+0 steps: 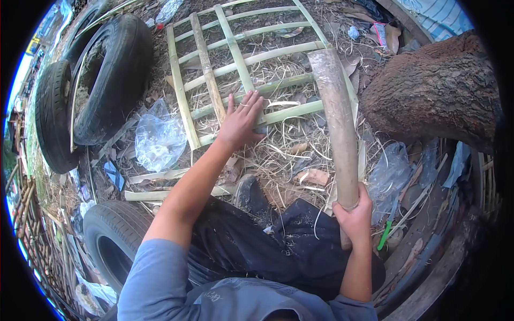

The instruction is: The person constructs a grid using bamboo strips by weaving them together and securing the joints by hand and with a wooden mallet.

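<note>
Our right hand (354,209) grips the wooden club (337,109) near its thin end; it points forward, along the right side of the bamboo frame (239,63). Our left hand (241,120), fingers spread, lies on the frame's near part.

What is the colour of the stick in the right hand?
Mottled greyish brown; the stick shows in the head view, the only one.

Lattice (240,62): pale green-tan slats crossed into an open grid; lies on the ground (278,196), far right corner out of frame. Club (341,117): mottled grey-brown, thick at far end, narrower near end; overlaps lattice's right side in view, contact unclear.
</note>
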`<state>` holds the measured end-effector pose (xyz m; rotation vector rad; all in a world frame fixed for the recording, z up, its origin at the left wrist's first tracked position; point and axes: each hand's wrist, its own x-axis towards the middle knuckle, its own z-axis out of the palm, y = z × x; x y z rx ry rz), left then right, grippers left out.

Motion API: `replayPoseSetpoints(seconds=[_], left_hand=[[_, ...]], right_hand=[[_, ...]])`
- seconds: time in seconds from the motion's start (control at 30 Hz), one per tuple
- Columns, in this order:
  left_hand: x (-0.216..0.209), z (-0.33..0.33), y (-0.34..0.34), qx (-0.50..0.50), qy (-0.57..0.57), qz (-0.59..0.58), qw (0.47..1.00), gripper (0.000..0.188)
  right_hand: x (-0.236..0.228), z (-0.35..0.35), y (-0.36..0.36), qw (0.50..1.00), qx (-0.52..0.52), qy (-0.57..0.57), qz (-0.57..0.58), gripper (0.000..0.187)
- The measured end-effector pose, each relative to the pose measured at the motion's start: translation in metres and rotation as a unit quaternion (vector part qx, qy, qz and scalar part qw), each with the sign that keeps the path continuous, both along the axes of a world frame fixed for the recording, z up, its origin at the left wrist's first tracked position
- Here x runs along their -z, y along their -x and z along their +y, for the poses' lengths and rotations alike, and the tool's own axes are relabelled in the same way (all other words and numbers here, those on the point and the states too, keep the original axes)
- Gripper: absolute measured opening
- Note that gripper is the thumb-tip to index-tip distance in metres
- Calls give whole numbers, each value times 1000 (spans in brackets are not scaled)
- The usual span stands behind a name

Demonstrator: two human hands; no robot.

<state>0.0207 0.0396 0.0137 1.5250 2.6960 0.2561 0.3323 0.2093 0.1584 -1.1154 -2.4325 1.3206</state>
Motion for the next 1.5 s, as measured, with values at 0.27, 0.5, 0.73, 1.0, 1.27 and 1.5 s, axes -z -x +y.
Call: replayPoseSetpoints(seconds=[0.27,0.5,0.73,1.0,1.27,1.5], left_hand=[[1,-10,4,18,-110,-89,990,43],[7,-7,3,23,-110,-73,991,21],[13,-8,5,45,-123,-48,990,26],[10,-6,0,7,-154,-112,982,42],[-2,-7,4,18,-59,-123,991,72],[-27,12,-47,-111,82,-27,990,96]], right_hand=[[6,-17,14,1000,-1,13,-10,39],[12,-17,13,996,40,82,11,38],[16,-14,10,994,61,86,27,39],[18,-15,10,994,52,96,18,43],[16,-16,8,996,28,81,29,43],[-9,-20,-3,995,38,74,50,44]])
